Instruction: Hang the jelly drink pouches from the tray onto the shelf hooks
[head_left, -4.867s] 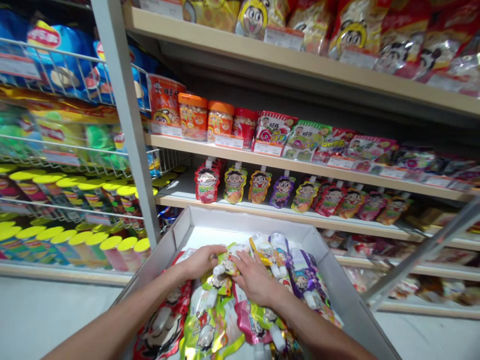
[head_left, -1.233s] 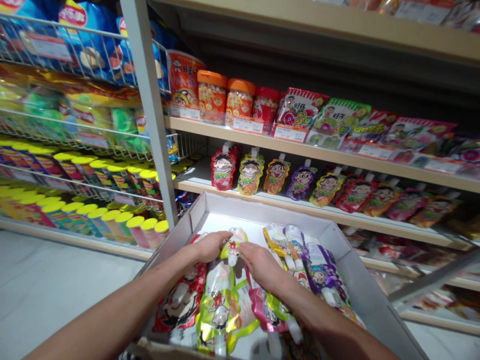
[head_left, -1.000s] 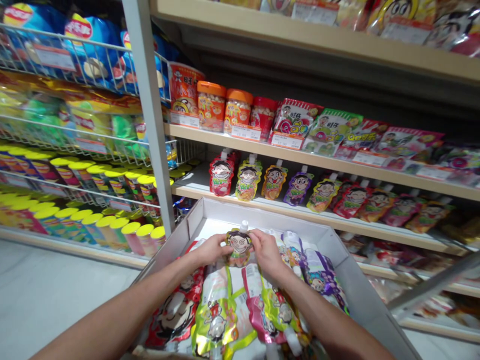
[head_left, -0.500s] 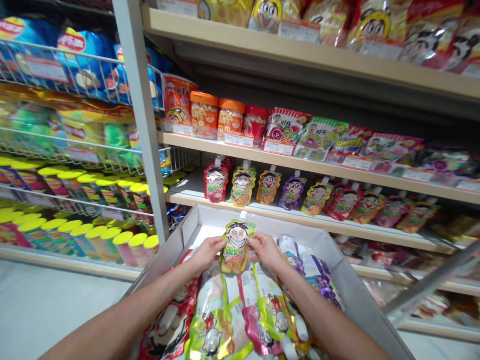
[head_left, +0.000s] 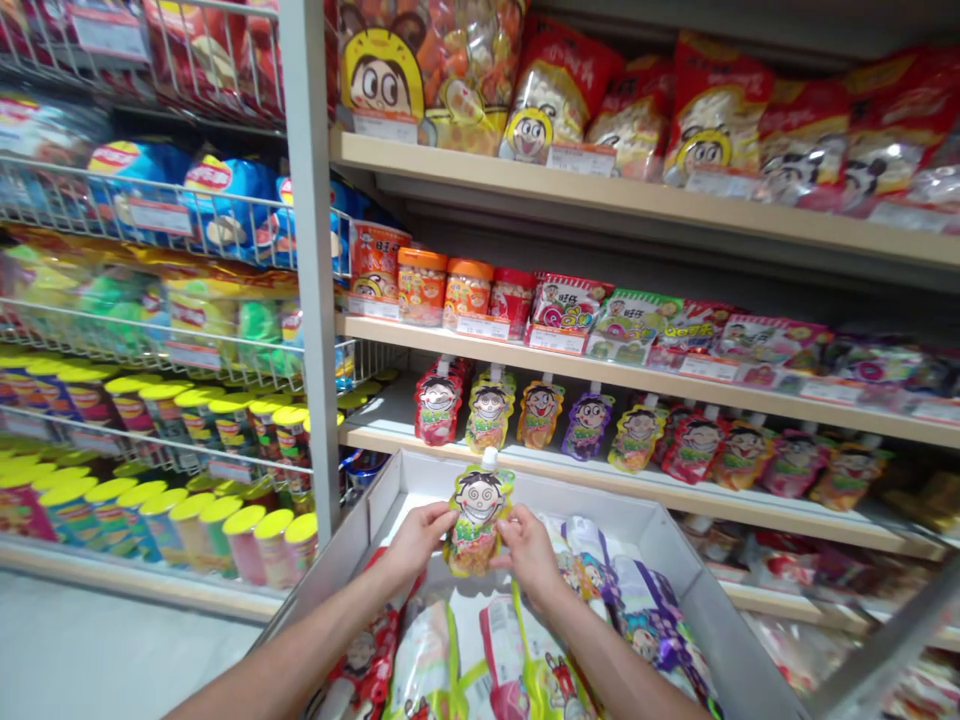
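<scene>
Upright between my two hands is a yellow-green jelly drink pouch (head_left: 478, 520) with a cartoon face and a white spout cap on top. The fingers of my left hand (head_left: 420, 535) pinch its left edge, and my right hand (head_left: 531, 550) grips the right edge. Below them is a white cardboard box (head_left: 697, 590), holding more pouches in red, yellow-green, pink and purple, several lying face down. Beyond the box, on a low shelf (head_left: 525, 455), similar pouches stand in a row, among them a red one (head_left: 439, 408) and a yellow one (head_left: 490, 412) nearest the pouch I hold.
A grey post (head_left: 311, 270) rises left of the box. Wire baskets of chip bags and yellow-lidded canisters (head_left: 247, 545) lie beyond it. Above the pouches, one shelf edge (head_left: 630, 365) carries jars and candy bags, and a higher one (head_left: 465, 165) carries snack bags. A blurred grey bar slants at lower right.
The view has tilted upward, so the shelves sit lower and more of the top shelf shows. Both hands still hold the same pouch over the box.
</scene>
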